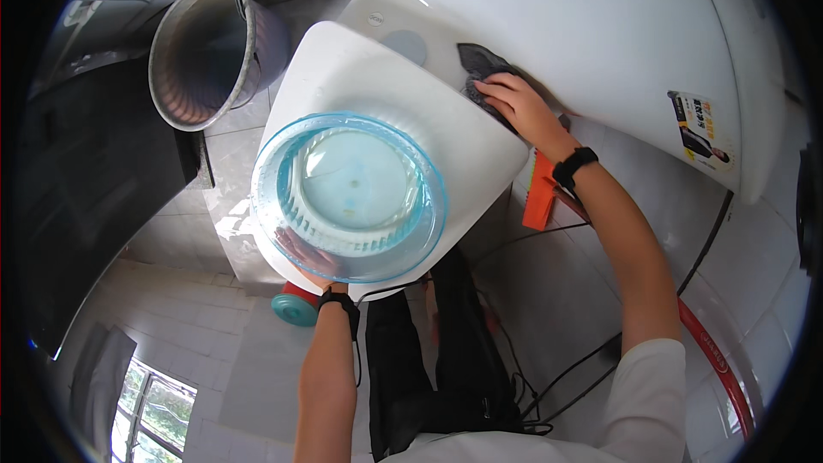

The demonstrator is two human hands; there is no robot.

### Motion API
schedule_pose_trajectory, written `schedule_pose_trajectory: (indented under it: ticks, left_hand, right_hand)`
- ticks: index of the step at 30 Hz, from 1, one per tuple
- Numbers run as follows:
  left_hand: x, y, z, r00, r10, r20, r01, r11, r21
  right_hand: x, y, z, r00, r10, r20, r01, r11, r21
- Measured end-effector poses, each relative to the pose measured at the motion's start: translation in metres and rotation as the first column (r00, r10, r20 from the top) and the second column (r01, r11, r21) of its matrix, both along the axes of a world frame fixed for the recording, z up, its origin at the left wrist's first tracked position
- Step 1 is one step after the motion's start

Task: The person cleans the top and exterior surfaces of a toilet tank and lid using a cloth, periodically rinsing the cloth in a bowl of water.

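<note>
A round, clear blue-tinted plastic basin with water in it stands on a white lid-like panel. My left hand is at the basin's near left side, its fingers against the outer wall under the rim and seen blurred through the plastic. Beyond the panel's far right edge, my right hand grips a dark grey cloth. The cloth lies bunched in the gap between the panel and a large white glossy body. Part of the cloth is hidden beneath my fingers.
A ribbed bucket stands at the far left. An orange object sits beside the panel under my right forearm. Dark cables and a red hose run along the right. A red and teal container is near my left wrist.
</note>
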State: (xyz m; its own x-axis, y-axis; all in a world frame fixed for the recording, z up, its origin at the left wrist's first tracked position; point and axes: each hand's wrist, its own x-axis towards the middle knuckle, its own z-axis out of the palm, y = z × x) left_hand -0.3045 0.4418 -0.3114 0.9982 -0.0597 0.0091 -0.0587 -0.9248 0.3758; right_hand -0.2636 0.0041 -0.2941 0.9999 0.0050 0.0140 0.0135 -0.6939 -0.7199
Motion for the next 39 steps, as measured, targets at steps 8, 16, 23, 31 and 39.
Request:
schedule_pose_trajectory:
  ticks: [8, 16, 23, 31, 39]
  left_hand:
    - [-0.006, 0.007, -0.011, 0.999, -0.011, 0.033, 0.012, 1.0, -0.028]
    - [-0.004, 0.006, -0.005, 1.0, -0.002, -0.015, 0.002, 1.0, -0.018]
    - [-0.001, 0.004, -0.001, 0.999, -0.003, -0.033, 0.001, 0.999, -0.044]
    - [-0.002, 0.007, -0.006, 0.999, -0.04, 0.007, 0.041, 0.999, -0.027]
    - [-0.003, 0.007, -0.009, 1.0, -0.002, -0.004, 0.002, 0.999, -0.05]
  right_hand:
    - [-0.085, -0.023, 0.026, 0.956, 0.078, -0.284, -0.263, 0.66, -0.704]
    - [0.06, 0.013, 0.004, 0.943, 0.27, -0.193, -0.266, 0.266, -0.927]
    - [0.032, -0.005, 0.012, 0.921, 0.3, -0.248, -0.336, 0.291, -0.896]
    - [-0.095, -0.022, 0.013, 0.925, 0.027, -0.38, -0.305, 0.651, -0.695]
    - [-0.128, 0.017, -0.001, 0.947, -0.065, -0.316, -0.049, 0.939, -0.341]
